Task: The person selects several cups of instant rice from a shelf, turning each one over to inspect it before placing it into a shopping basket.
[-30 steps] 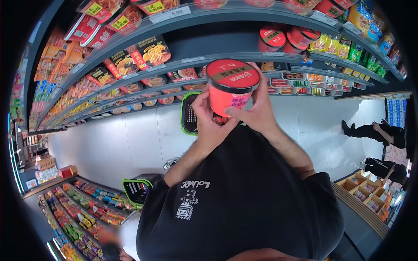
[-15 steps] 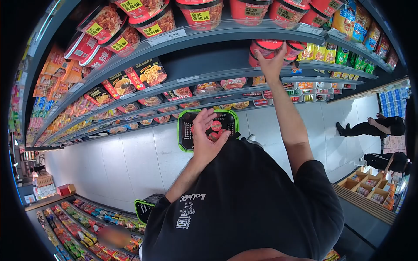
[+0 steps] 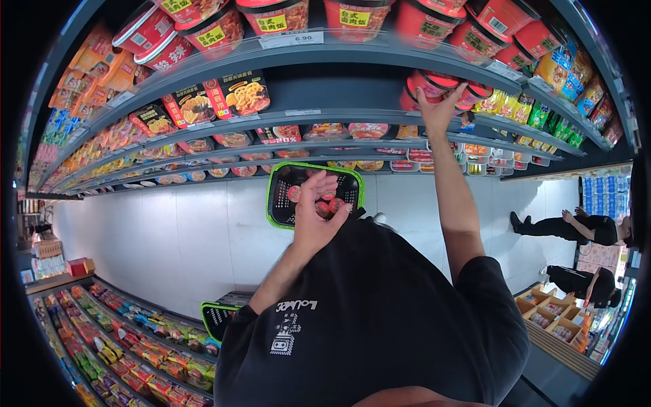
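Observation:
My right hand (image 3: 439, 112) reaches up to a shelf, with thumb and fingers around the front of a red round instant-food tub (image 3: 434, 81). Another red tub (image 3: 475, 93) sits just right of it, partly behind my fingers. My left hand (image 3: 317, 214) is held palm up, fingers stretched and thumb apart, with nothing in it. Beneath it on the floor stands a black shopping basket (image 3: 278, 203) with a green rim. Several small red round containers (image 3: 324, 206) lie in the basket, partly hidden by my left hand.
The upper shelf holds red rice tubs (image 3: 281, 17); boxed meals (image 3: 244, 93) stand lower left. Yellow and green packets (image 3: 522, 108) fill the right side. A second basket (image 3: 218, 319) is behind me on the left. Two people (image 3: 586, 227) in dark clothes stand at the right.
The view has shifted, so the shelf and the basket sit differently in it. My right hand stays at the red tub and my left hand stays over the basket.

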`<state>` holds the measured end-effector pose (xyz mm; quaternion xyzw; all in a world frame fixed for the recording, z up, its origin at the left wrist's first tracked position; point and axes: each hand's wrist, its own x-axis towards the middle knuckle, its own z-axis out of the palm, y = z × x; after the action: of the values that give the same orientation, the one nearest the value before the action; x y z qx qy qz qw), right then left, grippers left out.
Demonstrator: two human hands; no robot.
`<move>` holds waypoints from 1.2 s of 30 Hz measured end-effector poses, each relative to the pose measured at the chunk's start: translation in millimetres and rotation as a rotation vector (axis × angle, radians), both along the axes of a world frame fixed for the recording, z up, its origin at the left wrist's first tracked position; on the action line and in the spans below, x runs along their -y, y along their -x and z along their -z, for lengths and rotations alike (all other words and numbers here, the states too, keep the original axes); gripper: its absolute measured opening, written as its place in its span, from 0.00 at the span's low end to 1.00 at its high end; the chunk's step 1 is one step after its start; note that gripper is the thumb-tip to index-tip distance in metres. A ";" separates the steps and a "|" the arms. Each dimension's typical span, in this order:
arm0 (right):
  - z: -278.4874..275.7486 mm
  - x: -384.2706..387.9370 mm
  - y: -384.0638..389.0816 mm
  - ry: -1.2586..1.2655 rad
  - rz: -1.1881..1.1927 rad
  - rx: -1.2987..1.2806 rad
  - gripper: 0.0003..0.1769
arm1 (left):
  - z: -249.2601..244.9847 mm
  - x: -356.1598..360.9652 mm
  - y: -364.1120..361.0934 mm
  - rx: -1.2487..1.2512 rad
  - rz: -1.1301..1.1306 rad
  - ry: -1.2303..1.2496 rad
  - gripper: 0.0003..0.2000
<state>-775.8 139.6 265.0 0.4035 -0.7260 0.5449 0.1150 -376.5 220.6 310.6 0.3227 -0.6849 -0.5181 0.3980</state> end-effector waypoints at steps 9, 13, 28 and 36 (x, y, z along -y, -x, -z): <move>96.0 -106.9 -128.0 -0.143 -0.221 0.109 0.56 | 139.4 20.3 -54.1 0.242 -0.169 -0.202 0.37; 165.1 -156.8 -203.8 -0.547 -0.482 0.246 0.50 | 309.0 -28.8 -121.2 0.607 -0.222 -0.427 0.37; 602.7 39.9 -370.8 -1.370 -0.970 -0.205 0.45 | 478.1 -97.6 -183.4 1.177 -0.005 -1.273 0.61; 769.1 87.0 -465.1 -1.669 -0.793 -0.405 0.67 | 495.8 -78.3 -211.8 1.135 -0.194 -1.140 0.47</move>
<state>-310.7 52.5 -504.2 0.6599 -0.6574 -0.2316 -0.2807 -164.8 298.9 -185.1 0.7476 -0.3822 -0.5078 -0.1927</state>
